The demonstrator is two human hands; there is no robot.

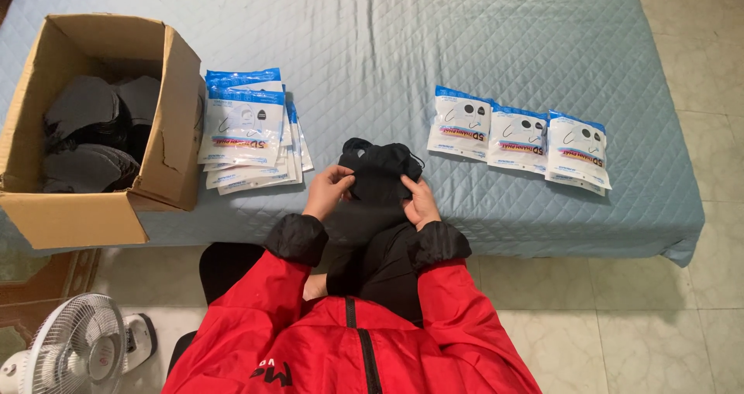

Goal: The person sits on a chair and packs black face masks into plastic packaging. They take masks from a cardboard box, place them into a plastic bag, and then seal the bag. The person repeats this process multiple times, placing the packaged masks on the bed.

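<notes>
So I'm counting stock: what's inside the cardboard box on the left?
The cardboard box holds a loose pile of black masks, like the ones in both hands. How deep the pile goes and what lies under it is hidden by the top masks and the box walls.

masks (pixel 378 173) blk | packets (pixel 518 138) wht/blue | bedcover (pixel 465 45) grey-blue, quilted | box (pixel 167 142) brn | jacket (pixel 310 340) red, prob. blk cuffs

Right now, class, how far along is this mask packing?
Done: three packets lie in a row on the quilt. In hand: both hands, left and right, hold black masks. Left: a packet stack and more masks in the box.
</notes>
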